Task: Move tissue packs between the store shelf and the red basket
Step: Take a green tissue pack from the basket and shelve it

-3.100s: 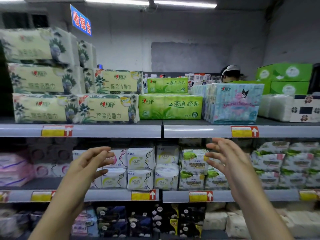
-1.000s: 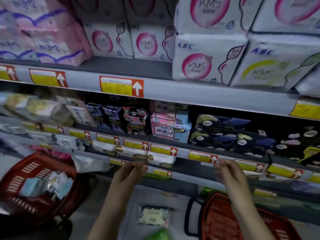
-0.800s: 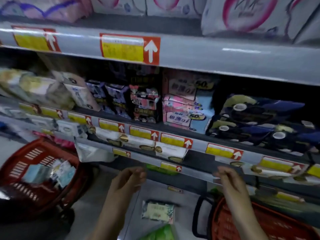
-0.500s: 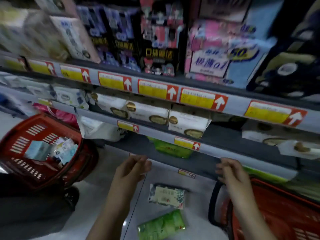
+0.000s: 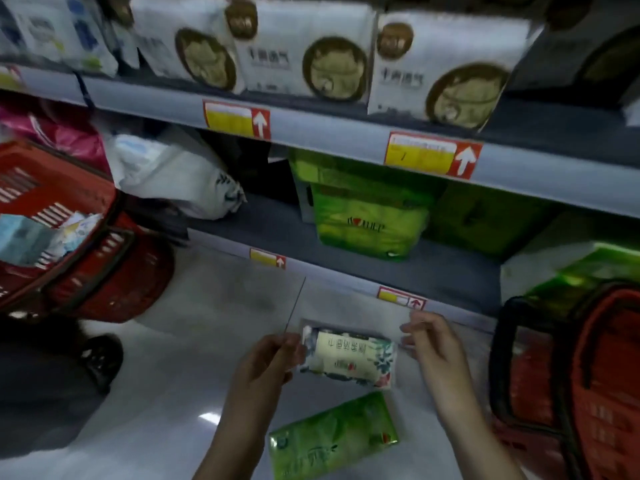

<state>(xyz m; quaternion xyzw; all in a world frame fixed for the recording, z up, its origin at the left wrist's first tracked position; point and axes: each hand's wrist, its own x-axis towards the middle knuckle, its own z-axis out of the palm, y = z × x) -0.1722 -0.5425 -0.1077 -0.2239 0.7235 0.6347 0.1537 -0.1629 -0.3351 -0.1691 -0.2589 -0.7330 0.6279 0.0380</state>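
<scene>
Bare floor (image 5: 221, 306) lies open at centre frame, right of the red basket (image 5: 79, 258) at the left edge. A white pack (image 5: 348, 356) and a green pack (image 5: 332, 436) occupy the lower centre. A second red basket (image 5: 588, 393) blocks the right edge. On the bottom shelf (image 5: 277, 230), a gap separates the white bag (image 5: 173, 174) from the green bundle (image 5: 367, 216), and the shelf rail (image 5: 346, 140) overhangs it.

Little lettering is legible; only arrows read clearly.
White up-arrows on red stand on the yellow price tags (image 5: 237, 119) along the shelf edges (image 5: 329, 138) above and below the green pack (image 5: 367, 216), whose white brand mark is blurred.
</scene>
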